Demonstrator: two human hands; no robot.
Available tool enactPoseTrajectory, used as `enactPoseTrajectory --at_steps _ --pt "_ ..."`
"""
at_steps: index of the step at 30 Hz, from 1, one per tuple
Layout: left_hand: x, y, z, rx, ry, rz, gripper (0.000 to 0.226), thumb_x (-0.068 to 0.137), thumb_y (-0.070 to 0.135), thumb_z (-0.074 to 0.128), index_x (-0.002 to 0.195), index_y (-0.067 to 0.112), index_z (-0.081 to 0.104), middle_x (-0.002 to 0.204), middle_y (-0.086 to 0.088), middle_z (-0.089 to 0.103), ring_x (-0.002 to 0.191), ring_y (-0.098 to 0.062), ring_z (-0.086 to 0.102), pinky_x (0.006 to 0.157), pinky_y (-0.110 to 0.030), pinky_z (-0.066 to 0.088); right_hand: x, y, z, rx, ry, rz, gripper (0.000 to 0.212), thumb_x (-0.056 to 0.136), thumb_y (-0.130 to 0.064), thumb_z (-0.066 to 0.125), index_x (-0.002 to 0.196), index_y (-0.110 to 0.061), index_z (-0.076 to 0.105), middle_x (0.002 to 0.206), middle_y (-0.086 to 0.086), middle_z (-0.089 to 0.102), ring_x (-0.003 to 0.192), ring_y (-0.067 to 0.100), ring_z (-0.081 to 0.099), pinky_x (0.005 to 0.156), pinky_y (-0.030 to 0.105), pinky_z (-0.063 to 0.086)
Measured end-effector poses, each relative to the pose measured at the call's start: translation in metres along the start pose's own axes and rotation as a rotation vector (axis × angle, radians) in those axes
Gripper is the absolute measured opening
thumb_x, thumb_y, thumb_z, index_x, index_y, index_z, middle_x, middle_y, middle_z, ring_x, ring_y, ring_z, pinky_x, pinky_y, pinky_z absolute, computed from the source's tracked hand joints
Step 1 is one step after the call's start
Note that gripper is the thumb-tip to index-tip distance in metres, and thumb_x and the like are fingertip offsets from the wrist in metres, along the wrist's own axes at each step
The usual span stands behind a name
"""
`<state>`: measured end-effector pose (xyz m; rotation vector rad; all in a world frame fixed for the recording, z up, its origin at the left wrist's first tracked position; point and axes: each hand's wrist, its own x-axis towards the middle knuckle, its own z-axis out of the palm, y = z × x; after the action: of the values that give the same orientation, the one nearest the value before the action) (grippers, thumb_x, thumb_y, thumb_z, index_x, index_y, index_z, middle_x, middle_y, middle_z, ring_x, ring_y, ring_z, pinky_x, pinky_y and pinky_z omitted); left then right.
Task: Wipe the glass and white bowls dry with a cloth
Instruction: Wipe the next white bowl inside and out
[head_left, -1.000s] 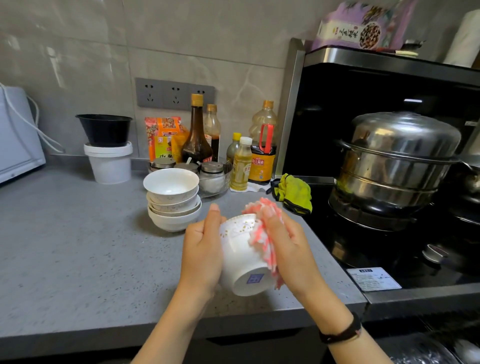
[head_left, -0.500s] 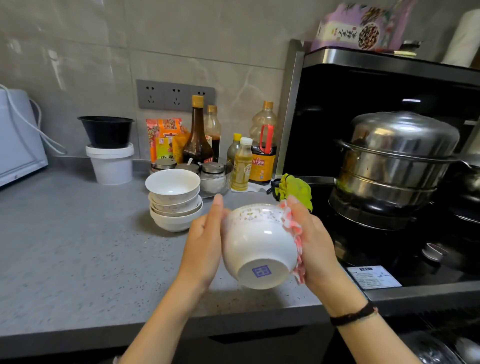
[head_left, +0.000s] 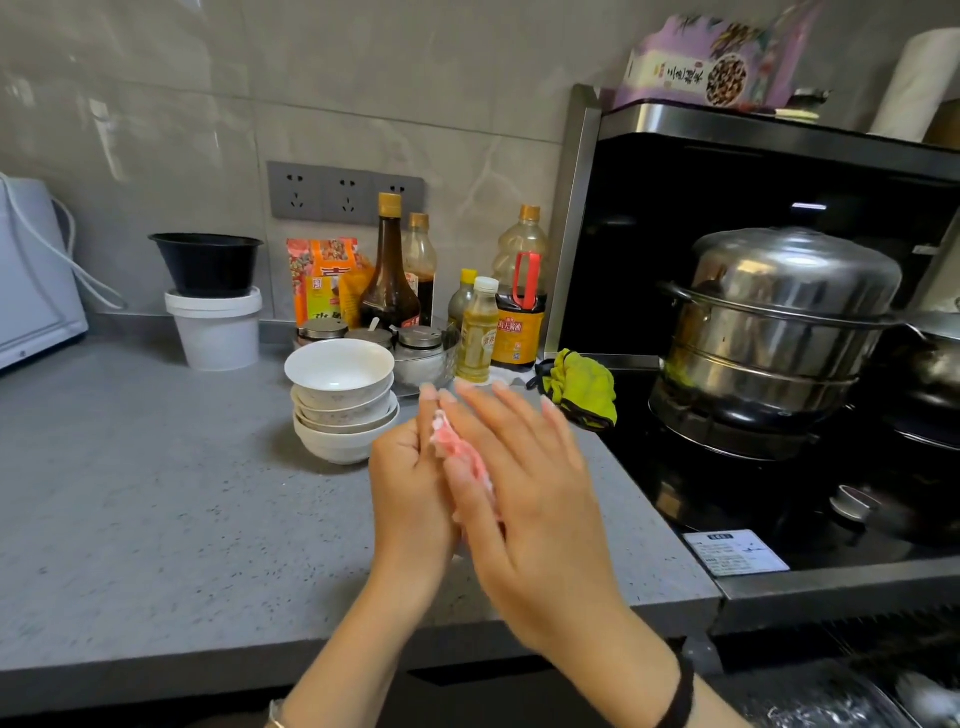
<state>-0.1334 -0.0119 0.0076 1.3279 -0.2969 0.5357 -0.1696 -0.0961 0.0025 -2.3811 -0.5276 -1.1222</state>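
My left hand and my right hand are together above the grey counter, palms facing. A pink-and-white cloth is sandwiched between them. The left hand's fingers curl around the cloth, while the right hand's straight fingers press flat against it. Neither hand holds a bowl. A stack of white bowls stands upright on the counter just beyond and left of my hands, the top one empty.
Behind the stack are lidded condiment jars, sauce and oil bottles and snack packets. A white tub with a black bowl stands at the back left. A green cloth and a steel steamer pot sit on the black stove at right.
The white bowl that my hands held and wiped is gone from between them. My hands have closed together on the cloth alone.
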Motion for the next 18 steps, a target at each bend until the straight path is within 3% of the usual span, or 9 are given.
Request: enactPoseTrajectory --at_steps 3,4,6,8,11,14,18 --pt "0.001 0.003 0.0 -0.04 0.039 -0.069 0.064 0.097 0.04 0.04 0.06 -0.012 0.05 0.057 -0.013 0.051 0.055 -0.022 0.046 0.054 -0.032 0.036 0.012 0.012 -0.01 0.292 0.009 0.208 0.048 0.097 -0.054 0.024 0.135 -0.037 0.048 0.144 -0.018 0.045 0.137 -0.003 0.031 0.115 0.042 0.027" --pt "0.001 0.004 -0.001 -0.059 0.054 -0.091 0.066 0.097 0.041 0.04 0.062 -0.014 0.048 0.06 -0.014 0.05 0.057 -0.024 0.045 0.056 -0.035 0.035 0.014 0.016 -0.012 0.382 0.01 0.285 0.05 0.094 -0.059 0.022 0.135 -0.041 0.047 0.144 -0.021 0.044 0.136 -0.006 0.03 0.115 0.041 0.028" --pt "0.002 0.007 -0.002 -0.051 0.078 -0.092 0.067 0.093 0.047 0.041 0.057 -0.009 0.048 0.055 -0.013 0.047 0.053 -0.022 0.044 0.053 -0.033 0.034 0.013 0.011 -0.013 0.394 -0.012 0.313 0.05 0.092 -0.064 0.019 0.136 -0.047 0.037 0.146 -0.027 0.036 0.137 -0.011 0.024 0.117 0.037 0.025" --pt "0.001 0.01 -0.002 -0.038 0.059 -0.073 0.059 0.085 0.052 0.041 0.044 0.011 0.052 0.044 -0.006 0.048 0.044 -0.017 0.047 0.046 -0.026 0.038 0.007 0.0 -0.007 0.224 -0.041 0.201 0.051 0.095 -0.06 0.019 0.141 -0.043 0.031 0.15 -0.023 0.029 0.141 -0.008 0.018 0.118 0.037 0.023" --pt "-0.003 0.012 -0.003 -0.048 0.009 -0.096 0.056 0.083 0.052 0.041 0.046 0.014 0.06 0.047 -0.005 0.059 0.047 -0.011 0.058 0.048 -0.019 0.046 0.006 -0.001 -0.004 0.018 0.019 0.02 0.052 0.099 -0.052 0.026 0.142 -0.028 0.045 0.145 -0.011 0.045 0.138 0.004 0.033 0.112 0.04 0.032" --pt "-0.002 0.015 -0.005 -0.093 -0.013 -0.177 0.069 0.082 0.056 0.042 0.064 -0.008 0.061 0.06 -0.019 0.059 0.056 -0.021 0.055 0.053 -0.026 0.043 0.015 0.007 -0.012 0.26 0.045 0.093 0.045 0.097 -0.049 0.033 0.124 -0.029 0.062 0.124 -0.018 0.059 0.122 0.002 0.048 0.101 0.03 0.041" --pt "0.0 0.015 -0.006 -0.208 0.052 -0.316 0.046 0.095 0.042 0.046 0.063 0.01 0.054 0.064 -0.013 0.054 0.054 -0.017 0.054 0.051 -0.024 0.042 0.016 0.012 -0.014 0.724 0.053 0.266 0.037 0.091 -0.047 0.042 0.106 -0.027 0.069 0.097 -0.015 0.066 0.099 0.006 0.062 0.084 0.017 0.045"
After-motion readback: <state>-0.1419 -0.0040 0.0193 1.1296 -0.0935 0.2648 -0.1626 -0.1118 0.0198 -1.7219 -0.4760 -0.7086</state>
